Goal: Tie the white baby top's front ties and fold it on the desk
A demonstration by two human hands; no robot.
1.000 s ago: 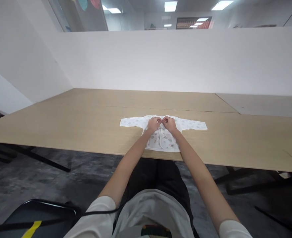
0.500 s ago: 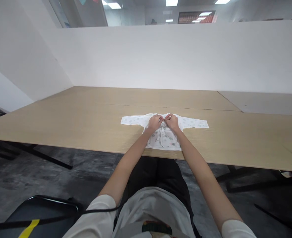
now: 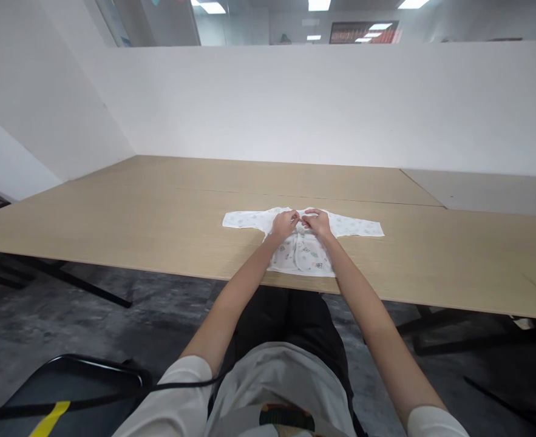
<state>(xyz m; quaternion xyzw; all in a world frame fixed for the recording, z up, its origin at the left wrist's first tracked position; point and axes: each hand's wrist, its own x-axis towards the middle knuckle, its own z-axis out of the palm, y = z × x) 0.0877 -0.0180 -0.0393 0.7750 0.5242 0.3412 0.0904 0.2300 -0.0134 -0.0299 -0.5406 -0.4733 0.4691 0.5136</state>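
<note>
A small white baby shirt [image 3: 299, 258] with a scattered print lies spread on the table, both long sleeves stretched out sideways and its hem towards me. My left hand [image 3: 286, 224] is closed at the upper middle of the front, fingertips pinching the shirt's front edge near the neck. Close beside it, my right hand [image 3: 317, 223] has its thumb and fingers bent together on the same front opening. The fingertips of both hands nearly meet. Whatever small fastening lies between them is too small to make out.
The wood-coloured table [image 3: 158, 212] reaches far to both sides, with a white wall [image 3: 268, 103] behind it. A black chair [image 3: 76, 388] stands at lower left, and a dark cable [image 3: 186, 386] runs across by my left sleeve.
My right hand has turned slightly, its index finger lifting and straightening a little above the shirt front. My left hand keeps its pinch. The view has shifted slightly.
</note>
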